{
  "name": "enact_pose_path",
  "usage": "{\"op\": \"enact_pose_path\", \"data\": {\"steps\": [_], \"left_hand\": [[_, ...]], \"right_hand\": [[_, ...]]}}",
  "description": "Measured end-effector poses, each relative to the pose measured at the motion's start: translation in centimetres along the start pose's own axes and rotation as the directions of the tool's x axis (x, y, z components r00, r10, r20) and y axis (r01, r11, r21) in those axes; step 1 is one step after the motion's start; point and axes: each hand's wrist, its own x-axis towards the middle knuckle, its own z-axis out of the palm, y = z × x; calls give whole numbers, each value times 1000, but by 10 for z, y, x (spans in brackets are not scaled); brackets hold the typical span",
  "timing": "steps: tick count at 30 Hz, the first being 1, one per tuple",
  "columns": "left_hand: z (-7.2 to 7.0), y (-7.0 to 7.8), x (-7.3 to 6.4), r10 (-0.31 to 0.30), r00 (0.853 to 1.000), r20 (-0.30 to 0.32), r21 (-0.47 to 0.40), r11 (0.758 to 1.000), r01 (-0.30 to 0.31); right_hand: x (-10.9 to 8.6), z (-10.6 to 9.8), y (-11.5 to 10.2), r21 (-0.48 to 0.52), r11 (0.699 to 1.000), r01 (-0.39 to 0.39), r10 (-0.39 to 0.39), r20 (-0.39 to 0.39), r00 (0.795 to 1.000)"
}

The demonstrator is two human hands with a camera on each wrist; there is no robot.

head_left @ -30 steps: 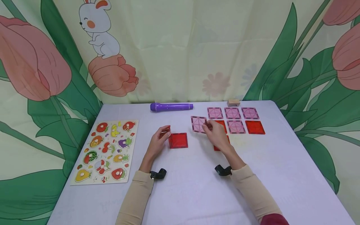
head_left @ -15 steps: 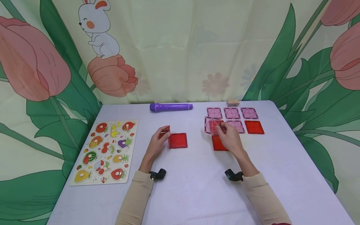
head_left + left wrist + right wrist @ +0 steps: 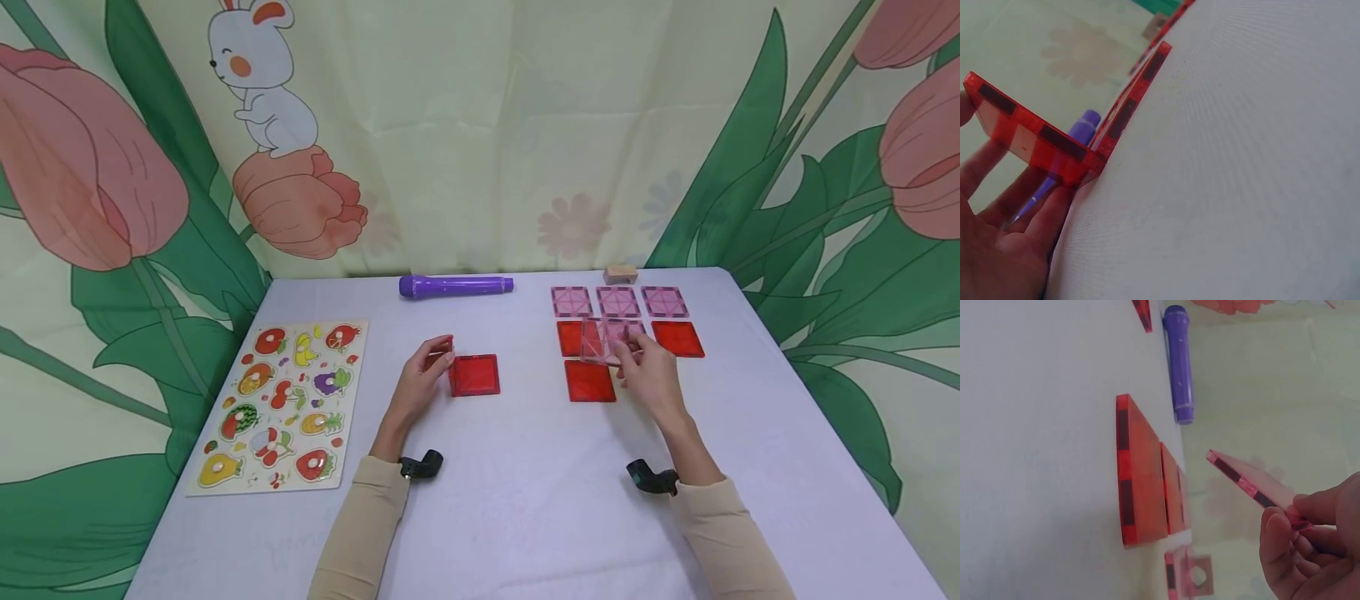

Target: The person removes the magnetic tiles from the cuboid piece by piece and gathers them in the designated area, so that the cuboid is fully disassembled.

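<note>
A see-through pink square tile [image 3: 597, 342] is pinched between thumb and fingers of my right hand [image 3: 651, 377], raised over the laid-out tiles. Behind it, a red tile [image 3: 570, 332] and a pink tile on the table are partly covered. My left hand [image 3: 417, 385] holds a red tile [image 3: 1029, 134] upright, its lower edge against the left side of a flat red tile [image 3: 477, 375]. In the right wrist view, the dark strips along the held pink tile's edge show.
Three pink tiles [image 3: 618, 302] line the back right, with red tiles [image 3: 590, 382] nearer. A small wooden block [image 3: 621, 273] sits behind them. A purple microphone-shaped stick [image 3: 456, 287] lies at the back. The fruit puzzle board [image 3: 281, 407] is on the left.
My right hand has carried the pink tile rightward, from left of the laid-out tiles to above them. The left hand and its upright red tile have stayed in place.
</note>
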Motion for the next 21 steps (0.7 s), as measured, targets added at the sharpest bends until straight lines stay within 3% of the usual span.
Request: {"op": "enact_pose_path", "data": {"steps": [7,21], "left_hand": [[1,-24,12,0,1000,-5,6,1000,0],[-1,-26,10,27,999,-18,-13,1000,-28]], "right_hand": [[-5,-16,11,-18,997,-71,70,-19,997],[-14,-40,43,-78,983,-167,167,-8,986]]}}
